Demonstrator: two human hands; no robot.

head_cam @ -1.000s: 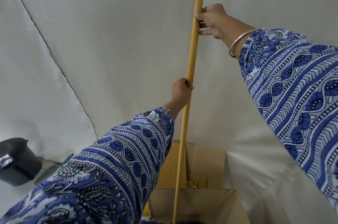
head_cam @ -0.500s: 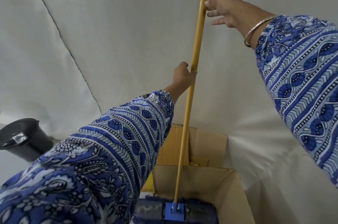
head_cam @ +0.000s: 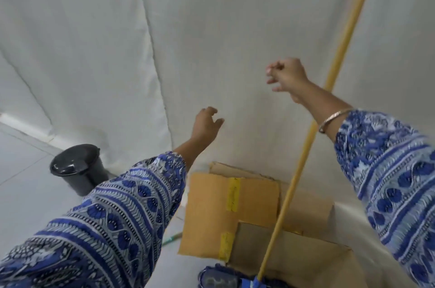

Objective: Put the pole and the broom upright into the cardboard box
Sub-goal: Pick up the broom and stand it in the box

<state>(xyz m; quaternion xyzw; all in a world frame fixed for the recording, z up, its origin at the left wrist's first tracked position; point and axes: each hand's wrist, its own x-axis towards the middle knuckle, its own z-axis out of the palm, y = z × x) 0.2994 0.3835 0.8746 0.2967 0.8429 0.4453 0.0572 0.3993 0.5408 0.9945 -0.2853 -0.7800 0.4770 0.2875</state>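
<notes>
A long yellow pole (head_cam: 341,52) stands in the open cardboard box (head_cam: 211,214), leaning to the upper right against the white cloth wall. Its lower end joins a blue mop-like head (head_cam: 219,280) at the box's bottom edge of view. My left hand (head_cam: 206,123) hovers left of the pole, fingers apart, holding nothing. My right hand (head_cam: 286,76) is higher, just left of the pole and apart from it, fingers loosely curled and empty. A thin green stick (head_cam: 173,239) lies on the floor beside the box, mostly hidden by my left sleeve.
A dark lidded bin (head_cam: 76,167) stands on the pale floor at the left, against the white cloth wall (head_cam: 94,52). The box's flaps stand open toward the wall.
Both hands have let go of the yellow pole and pulled away to the left. The pole now leans right on its own in the box. The view has turned left.
</notes>
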